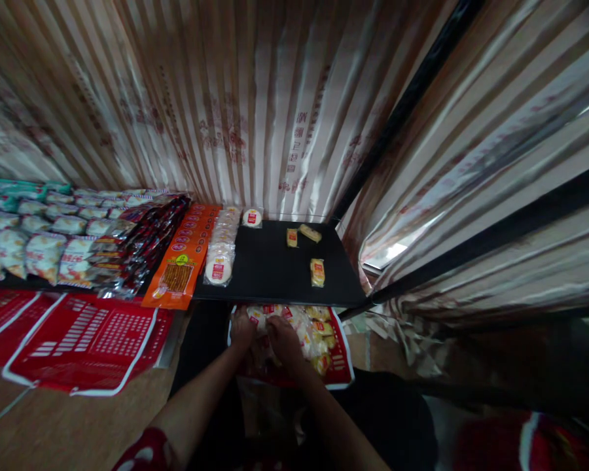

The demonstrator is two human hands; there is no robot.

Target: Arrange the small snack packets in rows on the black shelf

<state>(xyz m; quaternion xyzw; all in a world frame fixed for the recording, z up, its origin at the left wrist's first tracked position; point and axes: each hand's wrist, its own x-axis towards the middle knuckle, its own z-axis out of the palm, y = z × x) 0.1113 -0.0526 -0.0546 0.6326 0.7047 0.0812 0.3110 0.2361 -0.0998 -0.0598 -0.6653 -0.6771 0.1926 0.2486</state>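
In front of me, a red shopping basket (344, 366) with a white rim holds wrapped round white crackers (302, 327) and yellow-wrapped snacks (322, 341). Both hands reach into its left part. My left hand (244, 328) is closed at the side of the white cracker packets, its fingertips partly hidden. Close beside it, my right hand (283, 340) has curled fingers on the same packets. Which single packets each hand grips is hard to make out in the dim light. On the black shelf (269, 268) above lies a column of similar wrapped crackers (219, 267).
Single yellow-wrapped snacks (317, 272) and one round cracker packet (252, 218) lie on the shelf. To the left are an orange snack bag (179, 268), dark packets (152, 235) and rows of white bags (76, 258). Another red basket (93, 340) stands below. A black pole (397, 124) slants at right.
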